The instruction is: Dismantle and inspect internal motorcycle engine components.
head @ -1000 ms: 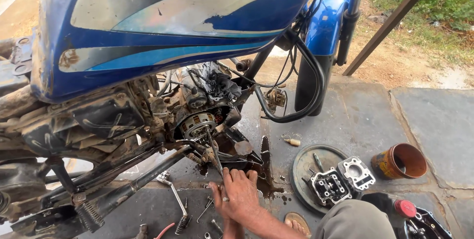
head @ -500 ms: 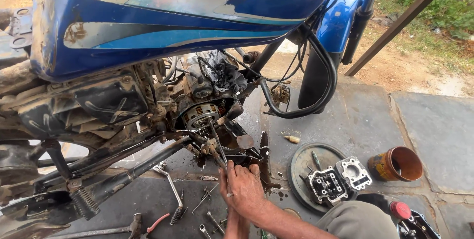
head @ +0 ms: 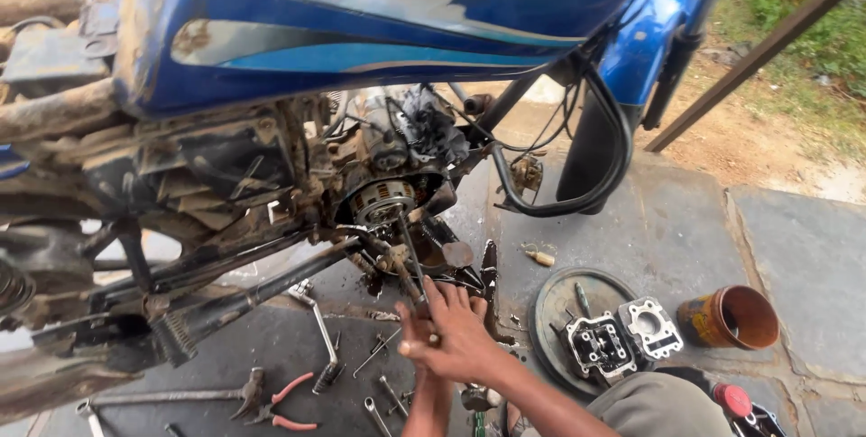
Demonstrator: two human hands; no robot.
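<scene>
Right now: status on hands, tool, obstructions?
Right hand gripping long tool shaft seated at engine rotor. Left hand beneath, mostly hidden. Loose wrenches on ground nearby.

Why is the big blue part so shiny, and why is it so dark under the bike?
In the head view, daylight glares pale off the blue fuel tank; the engine beneath sits in its shade, so details go murky. The hands look slightly soft, and the picture edges bend a little, as with a wide lens.
</scene>
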